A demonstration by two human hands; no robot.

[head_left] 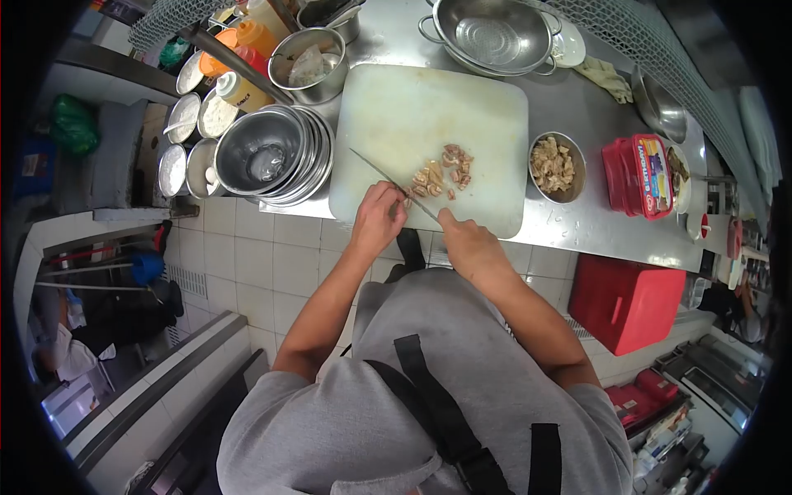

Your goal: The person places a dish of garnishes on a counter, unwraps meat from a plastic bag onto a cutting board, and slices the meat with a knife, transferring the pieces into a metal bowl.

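Note:
My right hand (470, 246) is wrapped round the handle of a kitchen knife, at the near edge of a white cutting board (379, 107). The long, thin knife blade (384, 175) slants up and left over the board. My left hand (381, 216) has its fingers bent and closed on a small piece of meat (407, 200) beside the blade, partly hidden by the fingertips. Just beyond the knife lie several chopped pieces of cooked-looking meat (429, 178) in a loose pile. A metal bowl (535, 183) holding more pieces stands right of the board.
Stacked steel bowls (256, 153) stand left of the board, with sauce bottles (239, 92) and small containers behind. A steel pot (285, 70) and a colander (487, 33) are at the back. Red plastic tubs (623, 177) sit right; a red bin (623, 301) is below the counter.

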